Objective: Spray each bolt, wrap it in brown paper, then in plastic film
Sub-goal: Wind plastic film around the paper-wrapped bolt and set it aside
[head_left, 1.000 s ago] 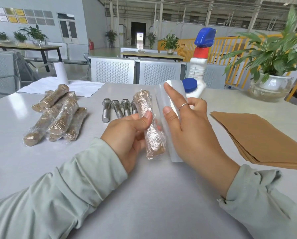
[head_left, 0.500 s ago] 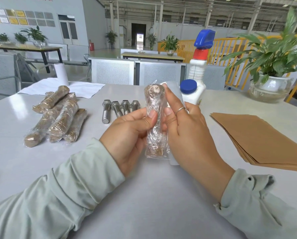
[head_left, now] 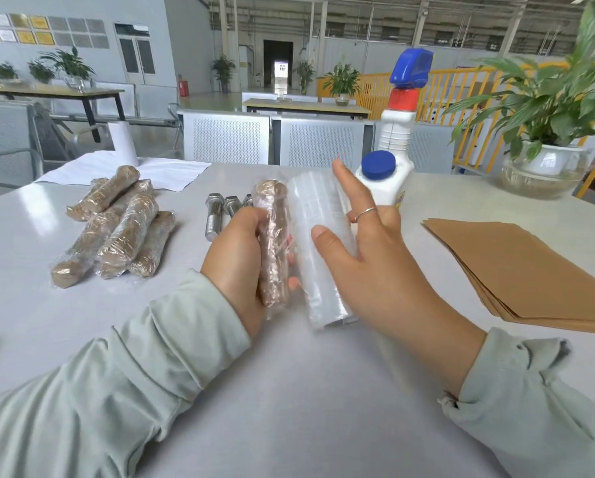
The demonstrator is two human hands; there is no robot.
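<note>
My left hand [head_left: 235, 262] grips a bolt wrapped in brown paper and plastic film [head_left: 272, 243], held upright just above the table. Right beside it, my right hand [head_left: 365, 257] holds the roll of clear plastic film [head_left: 318, 236], thumb on its front and fingers behind; the index finger sticks up. Film runs between the roll and the wrapped bolt. Bare steel bolts [head_left: 215, 215] lie in a row behind my left hand, partly hidden. A pile of several wrapped bolts [head_left: 116, 229] lies on the left. A stack of brown paper sheets [head_left: 530, 267] lies on the right.
A white spray bottle [head_left: 398, 132] with a blue trigger head stands behind the roll. A potted plant in a glass bowl [head_left: 544, 167] is at the far right. White paper and a white roll [head_left: 123, 143] sit at the table's [head_left: 306, 391] far left edge.
The roll has moved out to the right of the wrapped bolt and come into full view. The wrapped bolt has shifted slightly left in my left hand.
</note>
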